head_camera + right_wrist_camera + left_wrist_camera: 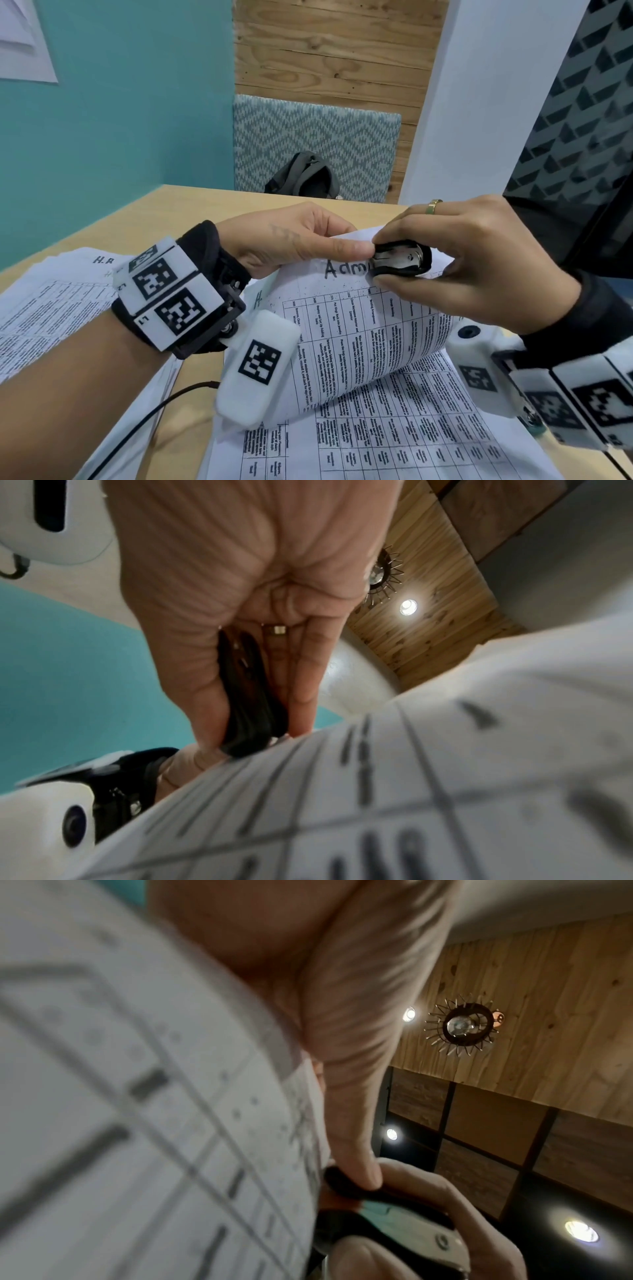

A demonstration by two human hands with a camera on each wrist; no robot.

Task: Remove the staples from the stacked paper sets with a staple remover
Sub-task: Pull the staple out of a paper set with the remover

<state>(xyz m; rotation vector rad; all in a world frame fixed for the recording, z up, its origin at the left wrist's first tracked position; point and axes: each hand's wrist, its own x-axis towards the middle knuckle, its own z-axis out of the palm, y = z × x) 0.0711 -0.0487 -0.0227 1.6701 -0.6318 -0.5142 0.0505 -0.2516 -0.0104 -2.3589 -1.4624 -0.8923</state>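
Both hands grip: left hand (287, 236) pinches paper set (359, 329) (lifted, curled), right hand (479, 253) apparently squeezes staple remover (400, 259).

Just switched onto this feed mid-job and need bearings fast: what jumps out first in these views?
Centre of the head view, both hands meet at the raised top edge of a printed paper set: the right hand pinches a black staple remover against it, while the left hand holds the edge up. More printed sheets lie flat on the wooden table to the left, and a dark backpack sits on the seat beyond.
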